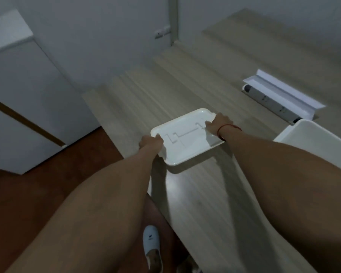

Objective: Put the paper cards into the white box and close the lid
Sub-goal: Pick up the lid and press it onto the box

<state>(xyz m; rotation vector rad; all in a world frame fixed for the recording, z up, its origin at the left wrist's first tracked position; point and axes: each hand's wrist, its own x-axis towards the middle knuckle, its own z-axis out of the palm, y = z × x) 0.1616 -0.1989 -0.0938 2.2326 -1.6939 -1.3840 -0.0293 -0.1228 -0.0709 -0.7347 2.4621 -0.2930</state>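
Two hands on the lid (187,136), frame centre, above the bench (195,79): left hand (151,142) curled round its lower-left end, right hand (218,122) gripping the upper-right end. Box (311,138) lies right of the lid, nearer the right hand. Cards not visible.

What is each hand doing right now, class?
Left hand: closed on the left edge of the white lid.
Right hand: closed on the lid's right edge.

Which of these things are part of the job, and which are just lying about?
Part of the job:
white lid, held by left hand and right hand
white box

Lying about:
long open carton
white cabinet
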